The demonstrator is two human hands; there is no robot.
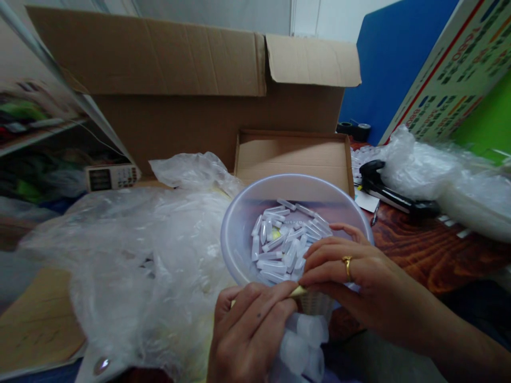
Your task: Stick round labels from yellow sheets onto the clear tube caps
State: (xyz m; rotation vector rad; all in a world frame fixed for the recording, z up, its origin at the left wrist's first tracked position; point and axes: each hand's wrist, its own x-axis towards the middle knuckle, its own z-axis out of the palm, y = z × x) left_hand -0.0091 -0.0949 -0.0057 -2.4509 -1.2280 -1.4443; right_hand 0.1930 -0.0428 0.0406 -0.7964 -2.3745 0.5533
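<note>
Near the front rim of a translucent lavender basin (229, 229), my two hands meet. My left hand (253, 330) is closed, and a small pale-yellow pointed piece (298, 291) sticks out between its thumb and fingers. My right hand (351, 266) pinches at that same piece with its fingertips; a gold ring is on one finger. What the piece is, I cannot make out. Just under my left hand is a cluster of translucent white rounded plastic pieces (301, 346), partly hidden by it. Inside the basin lie many small clear plastic tubes (283, 244).
Left of the basin spreads a large clear plastic bag (159, 250). Behind stand a big open cardboard box (199, 117) and a shallow carton (295, 154). On the right, a black stapler-like tool (391, 191) and bundled plastic (447, 175) lie on the wooden table (431, 250).
</note>
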